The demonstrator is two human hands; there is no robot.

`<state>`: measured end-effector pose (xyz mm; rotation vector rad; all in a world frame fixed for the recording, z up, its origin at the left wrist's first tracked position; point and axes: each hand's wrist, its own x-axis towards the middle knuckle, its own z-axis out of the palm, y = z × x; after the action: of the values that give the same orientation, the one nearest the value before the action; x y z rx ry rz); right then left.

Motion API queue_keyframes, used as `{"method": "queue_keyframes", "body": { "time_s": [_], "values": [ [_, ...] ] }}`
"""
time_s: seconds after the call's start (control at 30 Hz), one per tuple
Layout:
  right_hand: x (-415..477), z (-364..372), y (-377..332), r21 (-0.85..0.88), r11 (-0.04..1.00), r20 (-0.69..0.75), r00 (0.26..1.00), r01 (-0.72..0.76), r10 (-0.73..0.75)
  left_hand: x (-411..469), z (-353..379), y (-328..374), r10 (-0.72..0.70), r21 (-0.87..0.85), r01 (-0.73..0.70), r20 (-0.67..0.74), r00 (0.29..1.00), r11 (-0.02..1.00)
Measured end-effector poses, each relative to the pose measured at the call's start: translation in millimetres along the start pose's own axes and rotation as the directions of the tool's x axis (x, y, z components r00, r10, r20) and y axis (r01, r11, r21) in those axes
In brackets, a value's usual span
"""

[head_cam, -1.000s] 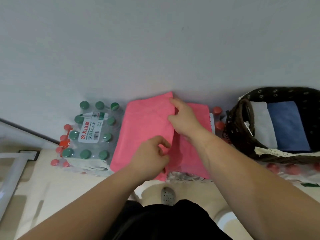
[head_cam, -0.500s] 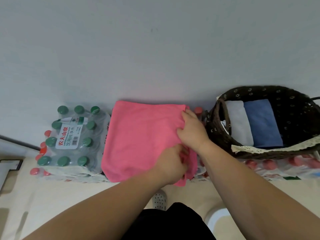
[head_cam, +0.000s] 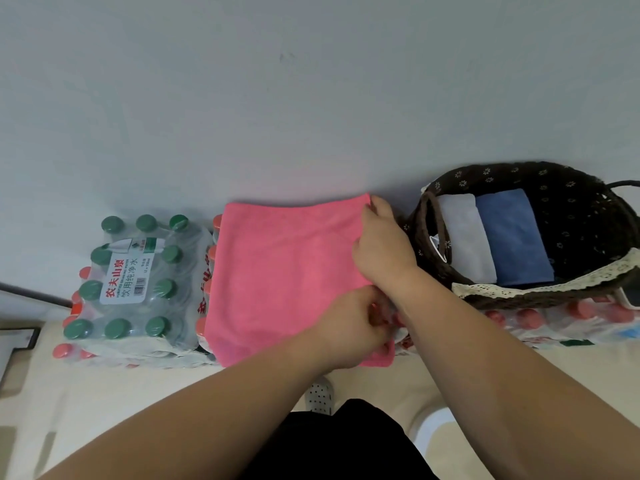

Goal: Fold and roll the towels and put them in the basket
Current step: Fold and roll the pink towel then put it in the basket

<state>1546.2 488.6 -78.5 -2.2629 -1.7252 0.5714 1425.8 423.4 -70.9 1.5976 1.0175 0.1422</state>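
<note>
Head view: a pink towel (head_cam: 287, 271) lies spread flat on top of red-capped water bottles, against the wall. The right hand (head_cam: 381, 251) lies along the towel's right edge, its fingers curled onto the far right corner. The left hand (head_cam: 349, 327) pinches the same edge at the near right corner, fingers curled. Just to the right stands a dark basket (head_cam: 571, 202) holding a white towel (head_cam: 464, 237) and a blue towel (head_cam: 512, 237) side by side. A green-capped bottle pack (head_cam: 138, 282) sits to the left.
</note>
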Motion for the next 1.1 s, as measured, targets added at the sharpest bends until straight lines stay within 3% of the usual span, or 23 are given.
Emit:
{"method": "queue_keyframes", "body": {
  "time_s": [0.1, 0.2, 0.27, 0.37, 0.43, 0.5, 0.6, 1.0, 1.1],
  "values": [
    [-2, 8, -4, -0.23, 0.973, 0.041, 0.998, -0.027, 0.037, 0, -7, -7, -0.037, -0.015, 0.039, 0.082, 0.996, 0.999],
    [-8, 17, -16, -0.302, 0.952, 0.033, 0.998, 0.054, -0.046, -7, -31, -17, -0.049, 0.002, 0.049, -0.011, 0.999, 0.999],
    [-7, 24, -22, -0.296, 0.947, 0.072, 0.991, 0.125, -0.108, -14, -54, -25, 0.02, 0.135, 0.01, -0.218, 0.976, 0.991],
    [-2, 36, -25, -0.296, 0.94, 0.155, 0.979, 0.171, -0.129, -21, -93, -41, 0.05, 0.227, 0.108, -0.593, 0.803, 0.968],
    [-4, 47, -21, -0.295, 0.937, 0.203, 0.971, 0.187, -0.13, -21, -115, -58, 0.098, 0.359, 0.207, -0.672, 0.734, 0.91],
    [-6, 57, -17, -0.291, 0.938, 0.198, 0.971, 0.19, -0.135, -18, -129, -78, 0.134, 0.572, 0.282, -0.577, 0.806, 0.771],
    [-8, 59, -15, -0.314, 0.931, 0.179, 0.975, 0.185, -0.134, -14, -127, -101, 0.062, 0.752, 0.288, -0.399, 0.915, 0.593],
    [-80, 69, -3, -0.329, 0.909, 0.196, 0.96, 0.255, -0.198, -65, -85, -137, 0.078, 0.818, 0.258, -0.344, 0.936, 0.515],
    [-79, 65, 0, -0.35, 0.909, 0.142, 0.972, 0.225, -0.185, -67, -90, -129, 0.138, 0.824, 0.232, -0.347, 0.927, 0.516]
  ]
}}
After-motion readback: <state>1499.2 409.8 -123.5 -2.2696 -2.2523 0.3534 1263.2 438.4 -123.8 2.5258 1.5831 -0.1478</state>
